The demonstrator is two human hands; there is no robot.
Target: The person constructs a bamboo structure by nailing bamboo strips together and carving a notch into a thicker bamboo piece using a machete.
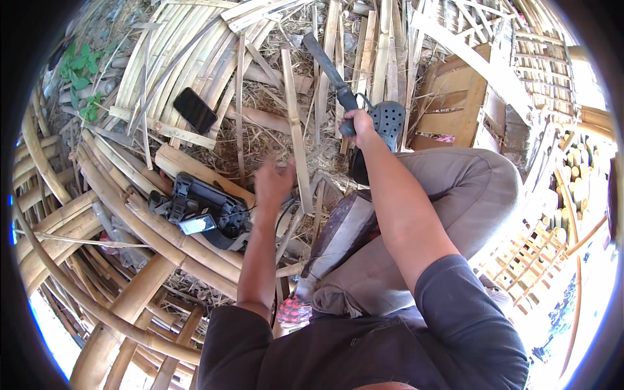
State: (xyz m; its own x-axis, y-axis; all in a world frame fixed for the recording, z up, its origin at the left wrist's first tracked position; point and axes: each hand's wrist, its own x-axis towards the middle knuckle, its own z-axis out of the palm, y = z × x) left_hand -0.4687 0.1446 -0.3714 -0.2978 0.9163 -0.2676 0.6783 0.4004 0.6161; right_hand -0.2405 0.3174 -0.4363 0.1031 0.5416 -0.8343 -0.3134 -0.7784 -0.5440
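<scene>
In my right hand [359,126] is the handle of a machete [327,64], fingers closed around it. Its long dark blade points away and to the left, over the bamboo pieces. My left hand [274,184] is smeared by motion, so its grip does not show. Its fingertips are beside a narrow split bamboo slat [294,123], which lies lengthwise in front of me; whether they touch it I cannot tell. A grey clog with round holes [383,118] is on my foot, just right of the machete handle.
A black phone [195,110] rests on woven bamboo strips [224,55]. Left of my left forearm sits a dark bag [224,211] with a small lit-screen device [197,224]. Bamboo poles [123,328] curve along the left. A wooden box [455,97] stands at far right.
</scene>
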